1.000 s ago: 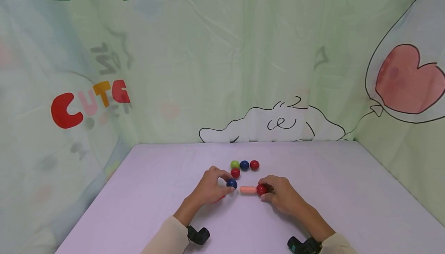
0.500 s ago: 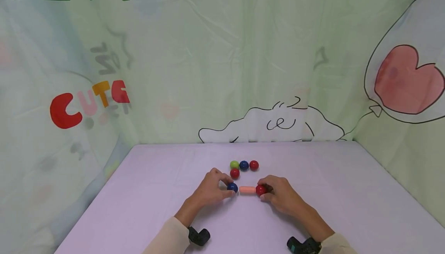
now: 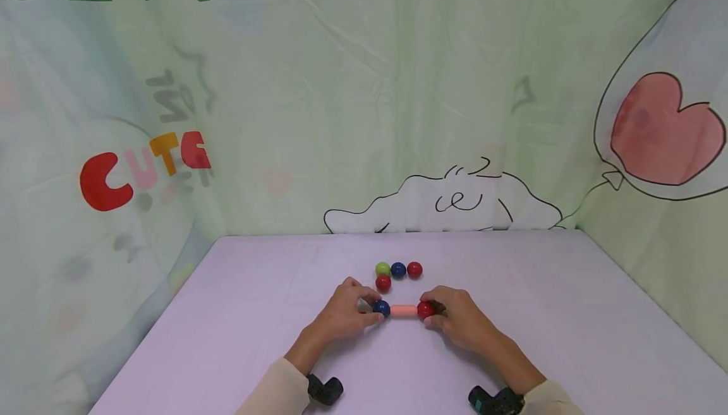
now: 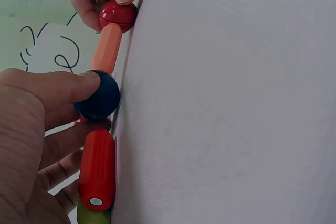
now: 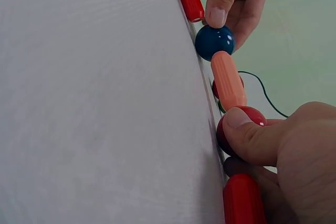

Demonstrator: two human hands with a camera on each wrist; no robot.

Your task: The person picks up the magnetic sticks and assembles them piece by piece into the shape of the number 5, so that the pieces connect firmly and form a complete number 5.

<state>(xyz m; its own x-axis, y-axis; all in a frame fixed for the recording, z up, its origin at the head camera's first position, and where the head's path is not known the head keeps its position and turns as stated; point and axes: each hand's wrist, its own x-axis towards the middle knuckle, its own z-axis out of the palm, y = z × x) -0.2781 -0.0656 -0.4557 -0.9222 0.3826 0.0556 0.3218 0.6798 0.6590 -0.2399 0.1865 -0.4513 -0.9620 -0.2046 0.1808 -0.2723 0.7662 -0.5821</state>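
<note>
In the head view my left hand (image 3: 343, 311) pinches a blue ball (image 3: 382, 308) between thumb and fingers. My right hand (image 3: 463, 319) pinches a red ball (image 3: 424, 310) the same way. Between the balls lies a salmon-coloured ribbed stick (image 3: 404, 311), its two ends right at them, so the three form one straight line. Under my left hand the left wrist view shows a red ribbed stick (image 4: 97, 166) with a silvery disc in its end, and part of a green piece (image 4: 93, 215). Another red stick (image 5: 243, 200) is beside my right fingers in the right wrist view.
Behind my hands, a green ball (image 3: 383, 269), a blue ball (image 3: 399, 270) and a red ball (image 3: 414, 270) sit in a row, with another red ball (image 3: 383, 283) in front of the green one. The lilac tabletop (image 3: 273, 276) ends at a printed cloth backdrop (image 3: 284, 118).
My left hand has brought the blue ball slightly right and nearer to me, up against the salmon stick's left end; the gap there has closed. My right hand has kept its hold with hardly any movement.
</note>
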